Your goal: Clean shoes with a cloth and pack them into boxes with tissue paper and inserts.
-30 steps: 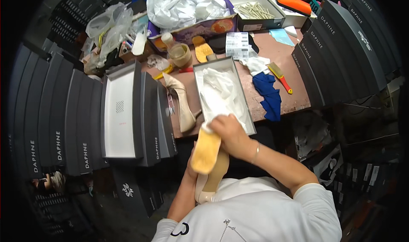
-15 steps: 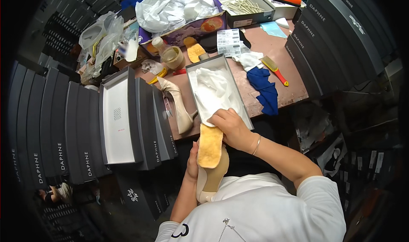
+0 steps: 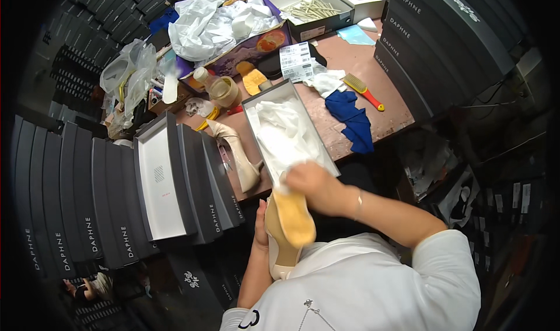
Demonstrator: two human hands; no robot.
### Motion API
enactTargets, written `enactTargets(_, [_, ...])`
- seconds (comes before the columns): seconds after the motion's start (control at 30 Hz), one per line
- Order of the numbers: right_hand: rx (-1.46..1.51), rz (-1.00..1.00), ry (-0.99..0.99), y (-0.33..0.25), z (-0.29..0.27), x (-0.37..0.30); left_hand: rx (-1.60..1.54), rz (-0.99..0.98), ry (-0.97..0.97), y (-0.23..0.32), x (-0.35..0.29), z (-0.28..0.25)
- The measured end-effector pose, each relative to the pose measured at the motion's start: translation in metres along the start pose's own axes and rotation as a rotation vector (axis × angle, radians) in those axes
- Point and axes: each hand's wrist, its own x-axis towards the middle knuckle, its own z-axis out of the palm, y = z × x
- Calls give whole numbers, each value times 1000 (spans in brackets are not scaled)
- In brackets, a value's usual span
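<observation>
Yellow pad (image 3: 296,221) juts from my gripping right fingers (image 3: 296,177) over the shoe (image 3: 280,252) my left fingers (image 3: 261,219) clasp by the worktop's near edge (image 3: 392,131).

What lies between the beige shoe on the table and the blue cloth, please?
In the head view, an open grey box holding crumpled white paper lies between that beige shoe and the blue cloth.

Held beige shoe (image 3: 273,246), tan sole (image 3: 285,250) upward — fuzzy yellow pad (image 3: 296,217), slightly blurred, over it.
</observation>
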Motion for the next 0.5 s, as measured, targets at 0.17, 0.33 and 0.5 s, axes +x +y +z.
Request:
enactTargets(0.17, [-43, 353, 399, 124, -43, 69, 400, 184, -237, 51, 6, 21])
enactTargets(0.33, [-438, 189, 115, 120, -69, 74, 288, 474, -121, 94, 19, 64])
enactTargets(0.5, [1054, 724, -616, 18, 18, 4, 205, 575, -99, 83, 58, 57])
